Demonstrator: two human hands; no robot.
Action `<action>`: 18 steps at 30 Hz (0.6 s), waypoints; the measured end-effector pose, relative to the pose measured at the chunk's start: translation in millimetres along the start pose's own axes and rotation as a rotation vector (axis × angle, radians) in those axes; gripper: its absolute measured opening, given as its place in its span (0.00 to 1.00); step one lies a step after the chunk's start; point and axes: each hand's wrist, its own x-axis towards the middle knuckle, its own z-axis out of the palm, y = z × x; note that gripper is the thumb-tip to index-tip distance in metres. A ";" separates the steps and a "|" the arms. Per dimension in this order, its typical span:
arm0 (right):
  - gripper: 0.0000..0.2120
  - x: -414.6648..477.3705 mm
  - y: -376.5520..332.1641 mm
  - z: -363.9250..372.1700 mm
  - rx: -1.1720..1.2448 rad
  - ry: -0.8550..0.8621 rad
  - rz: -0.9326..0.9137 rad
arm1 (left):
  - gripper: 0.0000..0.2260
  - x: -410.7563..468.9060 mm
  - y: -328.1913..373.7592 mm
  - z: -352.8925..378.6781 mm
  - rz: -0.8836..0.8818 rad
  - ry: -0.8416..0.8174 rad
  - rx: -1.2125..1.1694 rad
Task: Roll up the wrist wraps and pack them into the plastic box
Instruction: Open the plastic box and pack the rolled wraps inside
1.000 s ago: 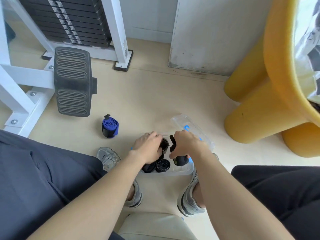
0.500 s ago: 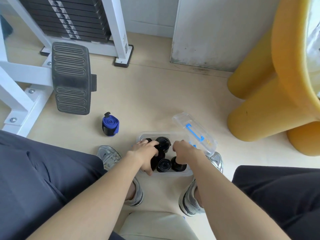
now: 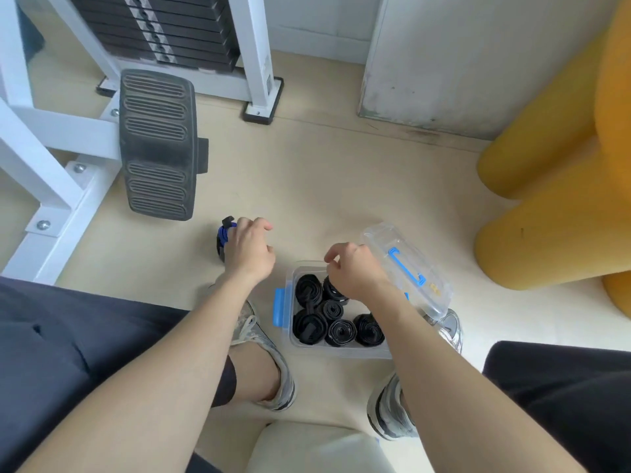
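Note:
A clear plastic box [image 3: 341, 351] with a blue latch [image 3: 280, 307] sits on the floor between my feet. Several black rolled wrist wraps [image 3: 336, 331] stand packed inside it. Its clear lid [image 3: 406, 268] with a blue handle leans against the box's right side. A blue rolled wrist wrap [image 3: 222, 237] lies on the floor to the left of the box. My left hand [image 3: 251, 249] hovers over that blue wrap with loosely spread fingers and covers most of it; any contact is hidden. Above the box's far edge, my right hand [image 3: 355, 273] hangs loosely curled and holds nothing.
A white weight-machine frame [image 3: 51, 186] with a black ribbed footplate [image 3: 158, 145] stands at the left. A yellow stool [image 3: 546, 216] fills the right. My sneakers [image 3: 269, 353] flank the box, and a cream seat edge [image 3: 307, 448] lies below.
My left hand has left the box and moved up-left to the blue wrap. My right hand has let go of the black roll, now in the box, and risen.

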 end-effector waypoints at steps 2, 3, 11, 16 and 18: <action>0.16 2.9 -7.3 7.1 0.034 0.014 -0.022 | 0.27 10.7 -17.5 -2.4 -0.033 -0.020 0.102; 0.15 3.4 -9.0 10.8 0.044 0.022 -0.028 | 0.29 14.0 -24.8 -2.0 -0.039 -0.037 0.132; 0.10 16.6 -6.6 25.4 0.179 0.174 -0.012 | 0.31 32.9 -60.5 10.8 -0.142 -0.082 0.262; 0.10 21.8 -1.3 24.4 0.243 0.171 -0.009 | 0.29 31.7 -59.0 16.2 -0.223 -0.070 0.054; 0.09 22.8 -0.4 22.2 0.262 0.147 -0.006 | 0.27 26.1 -61.6 19.8 -0.185 -0.104 0.113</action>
